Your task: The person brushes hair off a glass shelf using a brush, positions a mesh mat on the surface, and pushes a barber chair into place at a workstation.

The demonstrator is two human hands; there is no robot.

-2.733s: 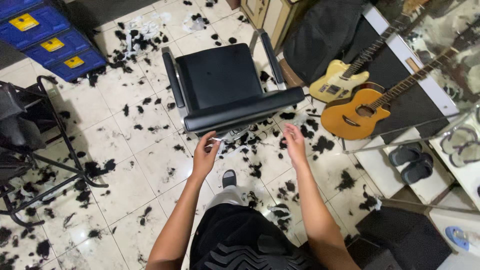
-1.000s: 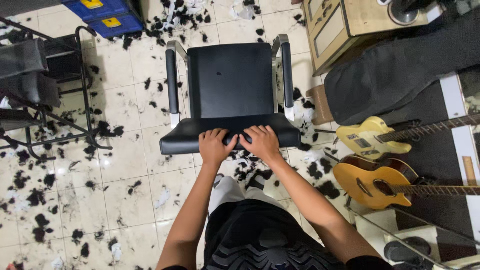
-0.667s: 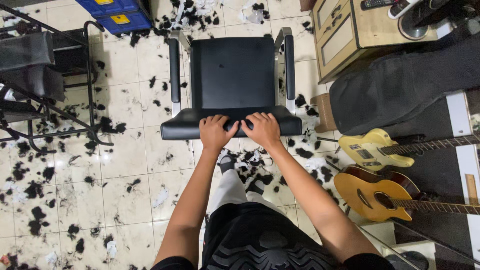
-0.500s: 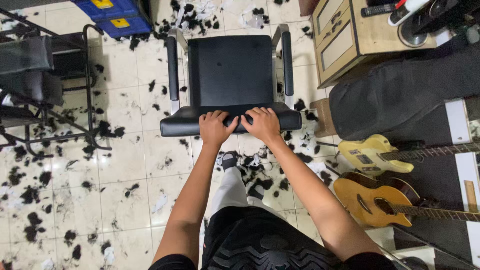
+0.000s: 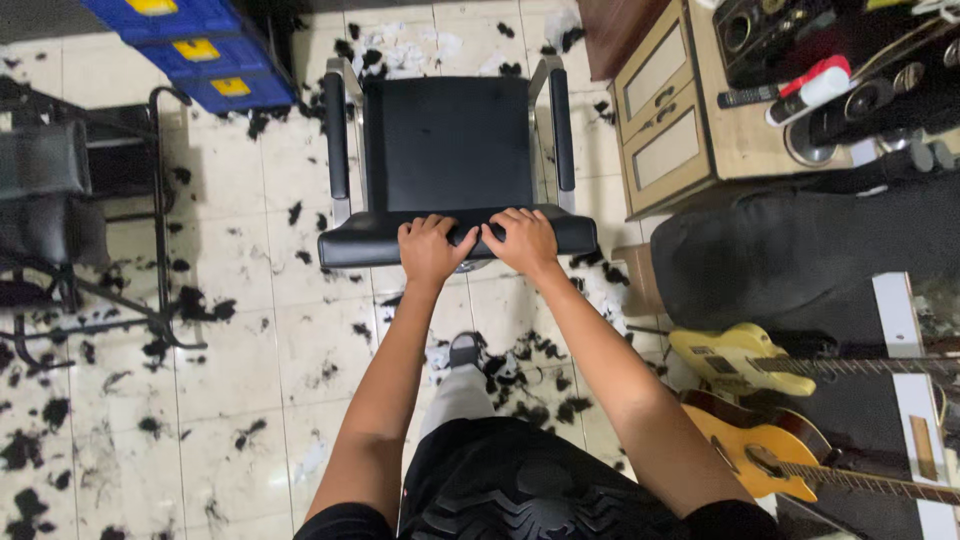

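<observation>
Head view: black chair (image 5: 447, 150) on tiled floor (image 5: 230, 380) amid hair clippings (image 5: 195, 305); left hand (image 5: 432, 250) and right hand (image 5: 522, 240) side by side, fingers curled gripping chair's near edge. Right of chair, wooden cabinet (image 5: 670, 130), yellow guitar (image 5: 745, 358).

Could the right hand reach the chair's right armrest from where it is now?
Probably yes. The right hand grips the chair backrest's top edge, and the armrest lies just beyond it with nothing between.
</observation>
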